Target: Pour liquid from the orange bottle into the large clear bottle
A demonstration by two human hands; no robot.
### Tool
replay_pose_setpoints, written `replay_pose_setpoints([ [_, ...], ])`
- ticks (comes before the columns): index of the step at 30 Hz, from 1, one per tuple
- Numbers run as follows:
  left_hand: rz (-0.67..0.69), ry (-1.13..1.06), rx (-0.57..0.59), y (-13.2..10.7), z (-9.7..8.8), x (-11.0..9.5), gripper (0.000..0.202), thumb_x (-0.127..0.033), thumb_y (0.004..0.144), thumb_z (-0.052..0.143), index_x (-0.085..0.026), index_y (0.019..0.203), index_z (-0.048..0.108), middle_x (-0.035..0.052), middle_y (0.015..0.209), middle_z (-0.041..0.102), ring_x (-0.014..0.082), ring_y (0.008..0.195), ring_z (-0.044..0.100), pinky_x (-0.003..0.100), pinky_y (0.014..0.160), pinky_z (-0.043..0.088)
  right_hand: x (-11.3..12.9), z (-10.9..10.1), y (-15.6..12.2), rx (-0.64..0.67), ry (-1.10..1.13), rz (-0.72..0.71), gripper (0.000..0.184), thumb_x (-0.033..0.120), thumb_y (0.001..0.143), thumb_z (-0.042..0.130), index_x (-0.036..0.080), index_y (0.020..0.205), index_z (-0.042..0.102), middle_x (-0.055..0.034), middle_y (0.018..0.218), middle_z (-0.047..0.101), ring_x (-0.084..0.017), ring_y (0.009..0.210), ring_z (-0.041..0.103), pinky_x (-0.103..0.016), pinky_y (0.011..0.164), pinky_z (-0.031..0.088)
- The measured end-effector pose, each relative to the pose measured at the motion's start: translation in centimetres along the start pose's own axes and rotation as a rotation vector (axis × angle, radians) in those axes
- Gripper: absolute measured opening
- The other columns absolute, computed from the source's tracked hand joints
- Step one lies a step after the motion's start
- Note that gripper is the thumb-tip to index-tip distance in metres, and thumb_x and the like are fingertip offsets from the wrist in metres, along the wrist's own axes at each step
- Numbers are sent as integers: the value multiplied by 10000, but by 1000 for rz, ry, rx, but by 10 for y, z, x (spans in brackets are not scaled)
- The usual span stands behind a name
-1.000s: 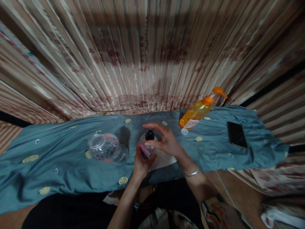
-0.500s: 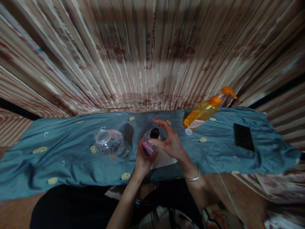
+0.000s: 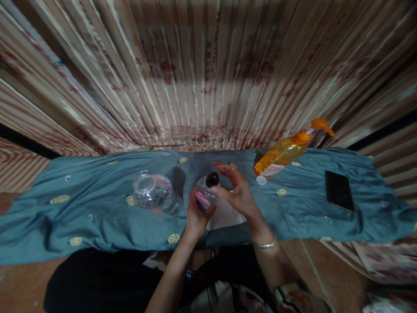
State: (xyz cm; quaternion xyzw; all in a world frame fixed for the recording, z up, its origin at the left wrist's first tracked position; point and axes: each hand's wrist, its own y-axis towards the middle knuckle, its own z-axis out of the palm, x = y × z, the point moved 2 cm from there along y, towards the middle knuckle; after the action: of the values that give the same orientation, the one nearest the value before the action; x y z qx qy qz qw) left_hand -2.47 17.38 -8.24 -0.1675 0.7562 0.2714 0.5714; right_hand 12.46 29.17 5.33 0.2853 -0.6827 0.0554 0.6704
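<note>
My left hand is wrapped round the lower body of a small clear bottle with a pink label and a black cap. The bottle leans slightly. Beside the cap, my right hand has its fingers spread and curved, the thumb at the bottle's neck; whether the thumb touches it I cannot tell. Under the hands lies a white sheet, perhaps paper or cloth. To the left stands a clear wide-mouthed plastic jar with no lid on it.
An orange pump bottle with amber liquid stands at the right back, a white round disc in front of it. A black phone lies further right. A teal patterned cloth covers the table, before a striped curtain.
The view has shifted slightly, so the table things sit a little further right. My right hand has drawn slightly away from the cap; the left keeps its hold.
</note>
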Motion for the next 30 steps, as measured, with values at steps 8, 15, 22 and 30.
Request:
replay_pose_setpoints([
  [8,13,11,0,0,-1,0,786,-573,925,1007,-249,1568,692,135,1478,818,360,1323,823,603,1171,696,11,10,-3,-5,-34,1,585,600,831,1115,345,1255,801,-94,1558,880,-376,1515,822,-587,1347,641],
  [15,19,8,1,0,-1,0,832,-540,922,1009,-247,1616,654,141,1476,813,352,1304,829,590,1145,710,17,15,-1,-45,-31,-22,351,523,936,1026,328,1115,797,-91,1507,911,-362,1485,847,-577,1327,654],
  [22,10,5,-10,5,-3,-2,897,-458,837,1058,-265,1604,637,134,1468,821,381,1357,830,589,1200,689,27,5,-2,119,32,-40,326,524,1067,930,359,1341,867,-57,1594,884,-331,1568,803,-531,1394,613],
  [30,0,6,-2,6,-3,-6,884,-415,821,1055,-272,1588,638,133,1480,821,387,1375,834,565,1203,676,26,7,-7,184,47,-2,536,601,1100,890,372,1576,798,-76,1678,834,-339,1632,756,-540,1422,590],
])
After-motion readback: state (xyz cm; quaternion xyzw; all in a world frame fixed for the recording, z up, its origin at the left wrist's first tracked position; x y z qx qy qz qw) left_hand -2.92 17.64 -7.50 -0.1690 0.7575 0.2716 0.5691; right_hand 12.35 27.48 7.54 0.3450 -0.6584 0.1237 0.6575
